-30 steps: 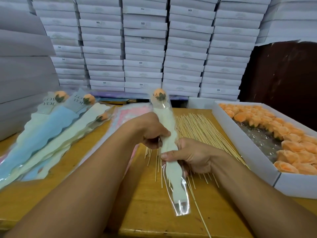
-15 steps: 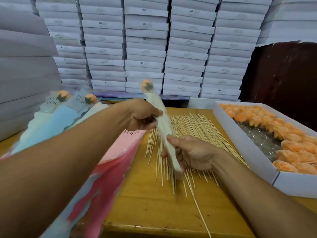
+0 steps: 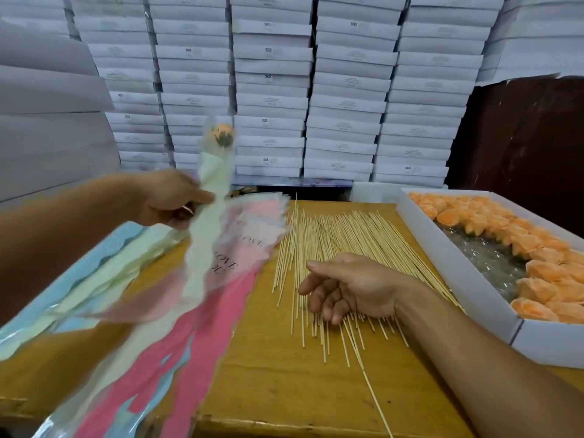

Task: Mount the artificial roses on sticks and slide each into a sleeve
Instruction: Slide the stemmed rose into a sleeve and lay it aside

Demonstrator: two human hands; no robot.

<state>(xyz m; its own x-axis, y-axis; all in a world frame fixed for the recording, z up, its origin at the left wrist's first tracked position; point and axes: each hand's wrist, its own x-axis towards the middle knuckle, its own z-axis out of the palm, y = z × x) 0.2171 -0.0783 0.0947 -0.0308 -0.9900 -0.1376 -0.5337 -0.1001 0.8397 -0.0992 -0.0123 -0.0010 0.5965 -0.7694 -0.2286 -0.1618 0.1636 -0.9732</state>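
Left hand (image 3: pixel 172 200) grips a pale sleeve (image 3: pixel 205 229) raised above the table (image 3: pixel 284 390), its rose (image 3: pixel 224 134) at the top; motion-blurred. Right hand (image 3: pixel 350 287) hangs over the sticks (image 3: pixel 341 235), fingers loosely curled, holding nothing. Pink sleeves (image 3: pixel 196 336) lie left of the sticks. Box (image 3: pixel 458 273) of orange roses (image 3: pixel 543 263) at right.

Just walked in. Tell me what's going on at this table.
A person is packing artificial roses. The left hand holds up a finished sleeved rose, an orange bloom on a stick inside a pale sleeve, above the pile of empty sleeves. The right hand hangs loosely open over the spread of wooden sticks, holding nothing. More orange roses wait in the white box on the right.
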